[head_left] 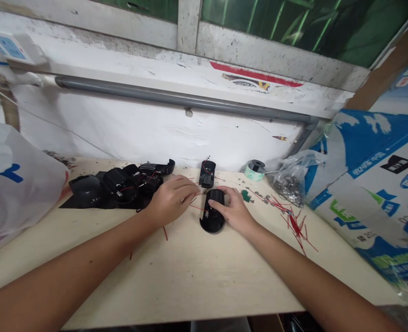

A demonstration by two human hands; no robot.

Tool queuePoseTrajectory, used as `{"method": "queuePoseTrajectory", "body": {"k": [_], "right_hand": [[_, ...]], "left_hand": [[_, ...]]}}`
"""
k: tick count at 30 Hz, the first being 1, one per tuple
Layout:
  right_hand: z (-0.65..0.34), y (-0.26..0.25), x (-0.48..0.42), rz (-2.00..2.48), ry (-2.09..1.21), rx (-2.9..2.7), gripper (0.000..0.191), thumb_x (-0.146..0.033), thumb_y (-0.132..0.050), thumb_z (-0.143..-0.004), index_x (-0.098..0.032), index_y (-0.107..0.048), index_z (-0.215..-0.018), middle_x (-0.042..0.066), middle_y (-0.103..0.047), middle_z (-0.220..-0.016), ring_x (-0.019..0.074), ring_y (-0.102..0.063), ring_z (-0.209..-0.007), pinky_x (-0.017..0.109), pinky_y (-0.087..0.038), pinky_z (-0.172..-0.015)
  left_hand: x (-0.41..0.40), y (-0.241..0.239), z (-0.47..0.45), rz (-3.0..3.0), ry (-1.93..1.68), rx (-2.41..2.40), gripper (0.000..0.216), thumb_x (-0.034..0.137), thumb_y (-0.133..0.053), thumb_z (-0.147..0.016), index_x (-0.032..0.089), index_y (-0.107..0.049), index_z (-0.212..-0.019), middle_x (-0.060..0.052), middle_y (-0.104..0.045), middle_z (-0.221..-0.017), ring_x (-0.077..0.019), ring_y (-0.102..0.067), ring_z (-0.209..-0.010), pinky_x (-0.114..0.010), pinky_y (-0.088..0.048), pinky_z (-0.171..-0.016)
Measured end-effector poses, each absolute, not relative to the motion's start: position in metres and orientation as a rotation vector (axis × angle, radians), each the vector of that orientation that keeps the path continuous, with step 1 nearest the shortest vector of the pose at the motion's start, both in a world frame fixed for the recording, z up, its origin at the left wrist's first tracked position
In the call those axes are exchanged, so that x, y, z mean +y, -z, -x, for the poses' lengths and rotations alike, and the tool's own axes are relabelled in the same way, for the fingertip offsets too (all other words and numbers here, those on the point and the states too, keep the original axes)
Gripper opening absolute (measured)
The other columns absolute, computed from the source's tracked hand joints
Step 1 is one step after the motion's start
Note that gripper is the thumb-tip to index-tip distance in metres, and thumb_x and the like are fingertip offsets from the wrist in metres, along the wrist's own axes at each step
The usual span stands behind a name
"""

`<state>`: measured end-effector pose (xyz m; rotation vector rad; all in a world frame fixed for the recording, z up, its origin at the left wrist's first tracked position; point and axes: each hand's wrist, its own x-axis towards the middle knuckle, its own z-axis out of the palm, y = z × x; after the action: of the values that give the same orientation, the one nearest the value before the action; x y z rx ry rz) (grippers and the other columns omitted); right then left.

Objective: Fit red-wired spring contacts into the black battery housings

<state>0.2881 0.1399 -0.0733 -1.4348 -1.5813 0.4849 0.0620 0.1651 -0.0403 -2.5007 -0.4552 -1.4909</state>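
Note:
My right hand (pixel 236 210) grips a glossy black plastic housing (pixel 213 216) with a rounded near end, thumb on its top and fingers round its far right side. Thin red wires (pixel 199 208) come out of the housing's left side. My left hand (pixel 172 198) is just left of it, fingers pinched together where one red wire ends; the fingertips partly hide what they hold. Behind the housing, a second black part (pixel 207 174) with a red wire stands apart from both hands.
Several black housings (pixel 119 184) lie piled at left beside a white plastic bag (pixel 13 180). Cut red wires (pixel 295 226) are scattered at right. Farther back are a tape roll (pixel 254 170), a clear bag of metal parts (pixel 290 182) and a blue-white carton (pixel 373 184).

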Motion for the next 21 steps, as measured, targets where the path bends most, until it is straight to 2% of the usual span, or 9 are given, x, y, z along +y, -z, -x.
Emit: {"method": "queuePoseTrajectory", "body": {"k": [6, 9, 11, 15, 21], "right_hand": [[-0.287, 0.065, 0.134, 1.403, -0.521, -1.590, 0.047, -0.048, -0.077, -0.072, -0.034, -0.072, -0.116, 0.006, -0.060, -0.116, 0.0323, -0.047, -0.123, 0.053, -0.033, -0.108], [-0.285, 0.054, 0.130, 1.188, -0.572, -1.606, 0.026, -0.047, -0.067, -0.084, -0.031, -0.078, -0.101, 0.006, -0.065, -0.110, 0.0278, -0.055, -0.115, 0.048, -0.033, -0.110], [-0.283, 0.048, 0.128, 1.051, -0.696, -1.591, 0.029, -0.050, -0.061, -0.090, -0.026, -0.078, -0.089, 0.006, -0.069, -0.102, 0.0252, -0.061, -0.106, 0.043, -0.039, -0.104], [-0.279, 0.045, 0.124, 1.055, -0.778, -1.525, 0.030, -0.052, -0.068, -0.084, -0.023, -0.076, -0.086, 0.004, -0.071, -0.092, 0.0223, -0.062, -0.090, 0.038, -0.046, -0.087], [-0.280, 0.051, 0.125, 1.059, -0.828, -1.387, 0.031, -0.051, -0.078, -0.076, -0.021, -0.076, -0.086, 0.003, -0.073, -0.084, 0.0191, -0.061, -0.077, 0.033, -0.048, -0.074]], "left_hand": [[0.159, 0.042, -0.065, 2.544, 1.451, -0.319, 0.017, 0.006, -0.060, -0.088, 0.017, -0.067, -0.099, -0.008, -0.075, -0.096, -0.0198, -0.070, -0.092, -0.040, -0.059, -0.088], [0.156, 0.044, -0.068, 2.535, 1.438, -0.292, 0.017, 0.005, -0.061, -0.087, 0.018, -0.067, -0.098, -0.008, -0.075, -0.098, -0.0197, -0.071, -0.093, -0.041, -0.060, -0.089], [0.154, 0.044, -0.070, 2.522, 1.447, -0.283, 0.017, 0.004, -0.062, -0.087, 0.017, -0.067, -0.097, -0.008, -0.076, -0.098, -0.0200, -0.070, -0.094, -0.041, -0.060, -0.089], [0.153, 0.044, -0.072, 2.515, 1.466, -0.240, 0.021, 0.002, -0.060, -0.087, 0.017, -0.068, -0.099, -0.007, -0.077, -0.097, -0.0197, -0.072, -0.095, -0.040, -0.062, -0.090], [0.152, 0.042, -0.071, 2.548, 1.460, -0.251, 0.024, 0.001, -0.056, -0.089, 0.017, -0.069, -0.100, -0.007, -0.078, -0.099, -0.0178, -0.074, -0.094, -0.034, -0.063, -0.086]]}}
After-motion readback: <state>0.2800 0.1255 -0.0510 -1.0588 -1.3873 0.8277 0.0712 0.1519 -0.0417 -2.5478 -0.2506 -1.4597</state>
